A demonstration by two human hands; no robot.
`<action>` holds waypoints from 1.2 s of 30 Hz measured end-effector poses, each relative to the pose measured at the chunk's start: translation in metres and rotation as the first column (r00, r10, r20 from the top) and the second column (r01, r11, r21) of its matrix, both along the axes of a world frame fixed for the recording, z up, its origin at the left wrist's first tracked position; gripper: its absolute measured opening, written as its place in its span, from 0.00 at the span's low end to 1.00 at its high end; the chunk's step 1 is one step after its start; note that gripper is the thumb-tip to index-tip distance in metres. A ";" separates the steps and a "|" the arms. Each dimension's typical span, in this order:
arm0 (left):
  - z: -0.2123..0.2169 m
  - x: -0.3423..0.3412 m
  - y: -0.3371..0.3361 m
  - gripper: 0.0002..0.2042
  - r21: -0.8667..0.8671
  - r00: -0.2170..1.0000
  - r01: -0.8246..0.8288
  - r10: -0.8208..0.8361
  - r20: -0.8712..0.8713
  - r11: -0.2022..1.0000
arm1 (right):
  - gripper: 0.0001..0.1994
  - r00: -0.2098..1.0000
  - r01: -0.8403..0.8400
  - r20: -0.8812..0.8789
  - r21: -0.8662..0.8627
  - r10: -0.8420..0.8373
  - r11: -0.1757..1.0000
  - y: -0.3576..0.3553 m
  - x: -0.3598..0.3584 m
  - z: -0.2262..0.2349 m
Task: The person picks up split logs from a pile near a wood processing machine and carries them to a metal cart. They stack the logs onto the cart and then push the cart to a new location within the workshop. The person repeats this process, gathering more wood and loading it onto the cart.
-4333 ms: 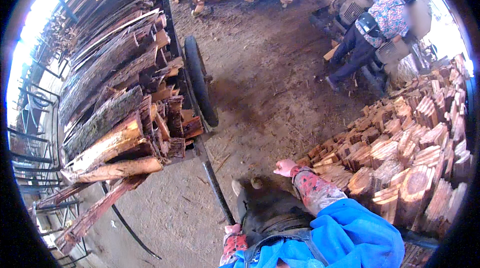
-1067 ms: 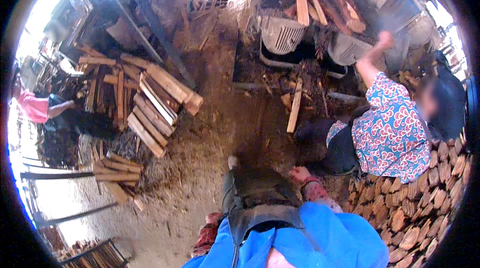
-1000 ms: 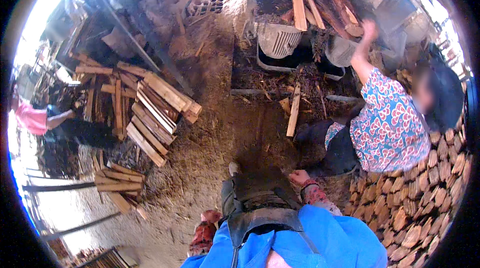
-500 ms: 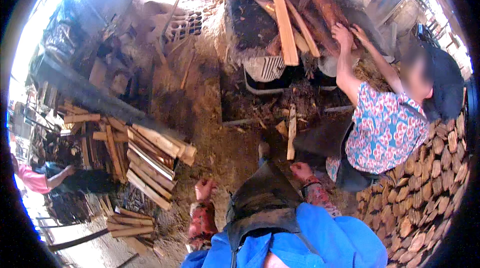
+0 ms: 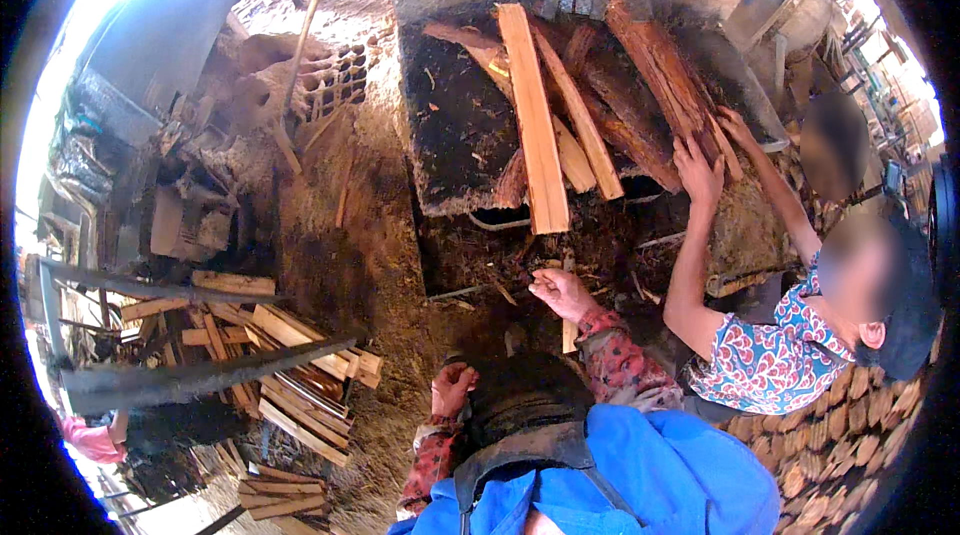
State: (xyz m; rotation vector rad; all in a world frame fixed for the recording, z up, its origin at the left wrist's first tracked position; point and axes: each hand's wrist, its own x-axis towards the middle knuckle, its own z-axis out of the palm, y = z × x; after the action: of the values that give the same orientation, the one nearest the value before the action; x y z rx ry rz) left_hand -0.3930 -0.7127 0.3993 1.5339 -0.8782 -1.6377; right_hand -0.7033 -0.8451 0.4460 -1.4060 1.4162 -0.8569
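My left hand [image 5: 453, 390] hovers by the dark apron [image 5: 525, 395], fingers curled into a loose fist with nothing visible in them. Further forward, my right hand [image 5: 563, 293] reaches out with its fingers loosely bent and apart, holding nothing. Just beyond it is the lower end of a pale sawn plank [image 5: 533, 125], which juts over the front edge of a dark worktop [image 5: 455, 135]. A narrower wood strip [image 5: 585, 115] lies beside the plank. To the right, a co-worker's hands [image 5: 697, 173] rest on a reddish-brown bark-covered slab [image 5: 655, 75].
The co-worker in a patterned shirt [image 5: 775, 365] leans in at my right. Stacked firewood [image 5: 830, 445] fills the lower right. At left, cut wood pieces [image 5: 310, 405] lie in a pile, with a dark bar [image 5: 200, 375] across it. A pole [image 5: 310, 35] leans at the back.
My view has moved forward, so the worktop appears nearer. My right hand has risen forward toward the planks; my left hand stays low. The co-worker's hands remain on the bark-covered slab.
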 end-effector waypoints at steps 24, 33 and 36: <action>0.164 -0.102 -0.289 0.13 -0.487 0.930 0.355 -0.249 0.270 0.798 | 0.17 0.907 0.345 -0.143 -0.282 -0.395 0.895 -0.034 -0.035 0.119; 0.154 -0.165 -0.329 0.24 -0.521 0.825 0.430 -0.085 0.559 0.738 | 0.13 0.875 0.376 -0.136 -0.415 -0.465 0.828 -0.059 -0.100 0.162; 0.154 -0.179 -0.330 0.27 -0.510 0.762 0.446 -0.012 0.648 0.736 | 0.13 0.855 0.427 -0.105 -0.411 -0.507 0.805 -0.065 -0.119 0.169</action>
State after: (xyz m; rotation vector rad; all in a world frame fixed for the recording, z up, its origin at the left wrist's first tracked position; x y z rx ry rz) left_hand -0.5724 -1.0431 0.5535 1.4617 -1.8509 -0.7789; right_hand -0.8226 -0.9105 0.6154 -1.4763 1.8875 -1.3932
